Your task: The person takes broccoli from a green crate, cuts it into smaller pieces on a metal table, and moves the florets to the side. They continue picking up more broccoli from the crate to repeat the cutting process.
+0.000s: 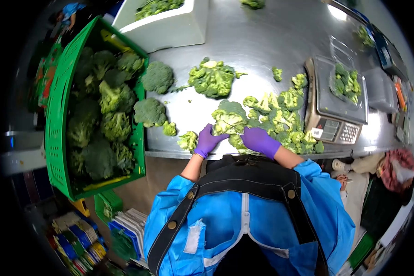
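Note:
My left hand (209,140), in a purple glove, is at the table's front edge, its fingers closed at the lower left side of a broccoli head (228,120). On the other side, my right hand (261,141), gloved the same way, is closed at the broccoli's lower right; what its fingers grip is partly hidden. A pile of cut florets (285,117) lies right of my hands. Another large head (211,78) rests stem up farther back. Two whole heads (157,77) (150,112) and small florets (187,141) are to the left.
A green crate (60,115) full of broccoli stands left of the steel table (262,41). A white foam box (179,27) is at the back left. On the right, a scale (329,126) bears a clear tray of florets (347,85). A person (71,11) is at upper left.

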A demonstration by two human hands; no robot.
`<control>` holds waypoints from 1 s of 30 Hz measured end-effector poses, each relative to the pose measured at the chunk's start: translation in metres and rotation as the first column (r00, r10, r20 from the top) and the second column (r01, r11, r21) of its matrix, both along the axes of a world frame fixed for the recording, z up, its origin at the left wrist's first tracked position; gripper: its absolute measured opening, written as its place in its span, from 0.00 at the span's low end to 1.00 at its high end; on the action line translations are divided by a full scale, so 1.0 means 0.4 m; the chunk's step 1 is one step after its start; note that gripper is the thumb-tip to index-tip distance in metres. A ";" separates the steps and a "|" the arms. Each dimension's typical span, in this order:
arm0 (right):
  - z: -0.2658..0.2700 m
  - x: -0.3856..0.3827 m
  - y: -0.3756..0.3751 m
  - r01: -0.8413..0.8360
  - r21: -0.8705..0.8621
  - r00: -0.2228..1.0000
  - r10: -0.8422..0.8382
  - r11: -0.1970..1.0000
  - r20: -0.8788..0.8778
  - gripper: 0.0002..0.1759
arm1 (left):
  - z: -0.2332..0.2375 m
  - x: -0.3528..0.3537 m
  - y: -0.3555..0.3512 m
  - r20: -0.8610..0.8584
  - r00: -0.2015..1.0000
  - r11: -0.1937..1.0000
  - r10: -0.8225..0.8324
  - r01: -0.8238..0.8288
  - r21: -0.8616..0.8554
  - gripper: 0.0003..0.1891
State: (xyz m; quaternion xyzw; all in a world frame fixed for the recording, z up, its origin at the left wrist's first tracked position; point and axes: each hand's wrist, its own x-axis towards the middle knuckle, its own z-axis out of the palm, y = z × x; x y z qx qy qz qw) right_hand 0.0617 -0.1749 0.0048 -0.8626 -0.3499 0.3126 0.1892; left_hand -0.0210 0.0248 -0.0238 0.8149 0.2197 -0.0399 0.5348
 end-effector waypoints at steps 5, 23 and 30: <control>-0.018 0.000 0.018 0.007 0.011 0.999 -0.007 1.000 0.036 0.19 | 0.072 -0.012 -0.061 0.127 0.987 0.865 -0.095 0.019 0.501 0.26; 0.081 -0.057 -0.009 0.035 0.171 0.999 -0.034 0.985 -0.011 0.16 | 0.052 -0.120 -0.021 -0.064 0.933 0.760 0.355 -0.328 -0.562 0.22; 0.105 -0.062 0.003 0.027 0.232 0.981 -0.070 0.972 0.181 0.14 | 0.067 -0.105 -0.028 -0.273 0.884 0.389 0.380 -0.420 -0.820 0.19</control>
